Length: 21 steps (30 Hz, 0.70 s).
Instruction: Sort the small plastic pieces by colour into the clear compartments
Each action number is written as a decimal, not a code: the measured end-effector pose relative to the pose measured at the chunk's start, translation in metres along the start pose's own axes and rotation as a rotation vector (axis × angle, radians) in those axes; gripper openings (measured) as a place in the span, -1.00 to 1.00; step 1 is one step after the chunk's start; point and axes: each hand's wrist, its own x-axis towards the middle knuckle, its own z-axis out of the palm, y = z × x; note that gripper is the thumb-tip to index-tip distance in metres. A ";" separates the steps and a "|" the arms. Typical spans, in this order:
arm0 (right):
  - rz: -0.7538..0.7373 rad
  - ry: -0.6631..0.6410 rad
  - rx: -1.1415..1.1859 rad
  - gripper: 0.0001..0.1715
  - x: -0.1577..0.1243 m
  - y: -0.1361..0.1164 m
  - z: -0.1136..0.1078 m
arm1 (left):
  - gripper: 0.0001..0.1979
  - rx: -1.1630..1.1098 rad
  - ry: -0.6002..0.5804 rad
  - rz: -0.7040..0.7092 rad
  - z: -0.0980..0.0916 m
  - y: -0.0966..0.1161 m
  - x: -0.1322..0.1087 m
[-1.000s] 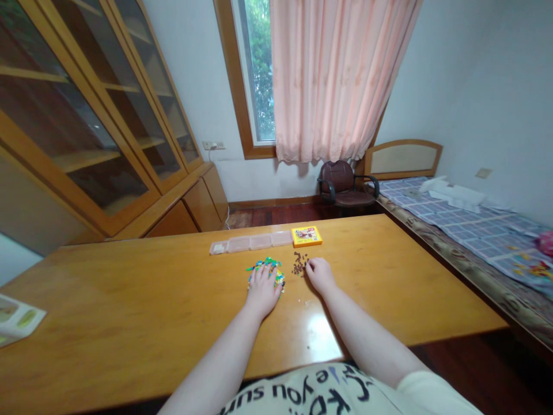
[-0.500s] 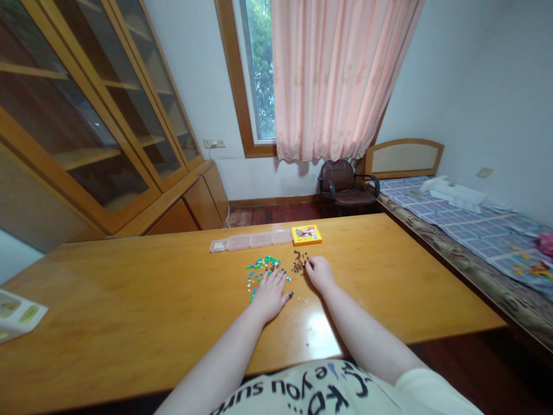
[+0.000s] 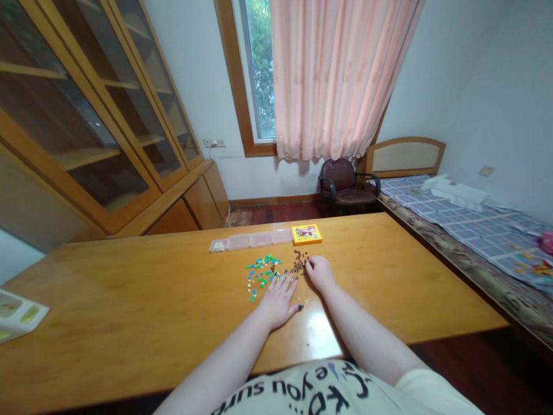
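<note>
My left hand (image 3: 279,298) lies flat with its fingers spread, the tips at the right edge of a scatter of small green, blue and white toy bricks (image 3: 261,263). A few brown bits lie among those colours. My right hand (image 3: 320,273) has its fingers curled in beside a loose pile of small brown bricks (image 3: 298,262). Whether something is pinched in those fingers is too small to make out. Behind the piles, a yellow box (image 3: 307,234) with a picture on its lid touches or nearly touches a row of clear plastic trays (image 3: 260,240).
All this lies on a wooden table (image 3: 142,311). A white object with cut-outs (image 3: 21,314) stands at its left edge. Beyond the table are a brown armchair (image 3: 341,181), a bed (image 3: 466,207) with small colourful pieces on it, and a glass-fronted cabinet (image 3: 99,115).
My left hand has slid right and toward me, uncovering more green and blue bricks. My right hand has stayed by the brown pile.
</note>
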 end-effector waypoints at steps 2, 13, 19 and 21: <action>0.001 -0.003 0.000 -0.71 0.000 0.001 0.001 | -0.22 0.008 0.013 -0.041 0.004 0.000 0.002; -0.005 0.015 -0.003 -0.73 0.000 0.000 0.000 | -0.14 0.022 0.043 -0.141 0.008 -0.001 0.015; -0.156 0.035 0.109 -0.73 -0.007 -0.003 -0.006 | -0.16 0.017 0.019 -0.163 0.008 0.003 0.006; -0.232 0.007 0.100 -0.70 -0.010 -0.007 -0.010 | -0.16 0.015 0.021 -0.167 0.008 0.005 -0.003</action>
